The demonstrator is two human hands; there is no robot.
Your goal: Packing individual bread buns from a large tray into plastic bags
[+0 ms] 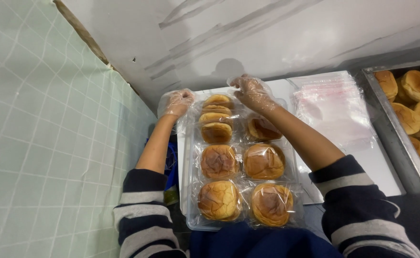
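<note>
Head view is showing both hands, in thin clear gloves, working at the far end of a clear tray (189, 191) of bagged buns. The left hand (178, 102) is curling narrowly round the tray's far left corner, touching the wrap beside the top bun (218, 101) of a small stack. The right hand (253, 92) is pinching clear film just beyond the tray's far right side, fingers closed on it. Below the stack, more wrapped buns are lying in two columns, the nearest bun (219, 200) sitting by the dark apron. A pile of empty bags (334, 107) is lying right of the tray, and a metal pan (387, 126) of loose buns is standing at the right edge.
</note>
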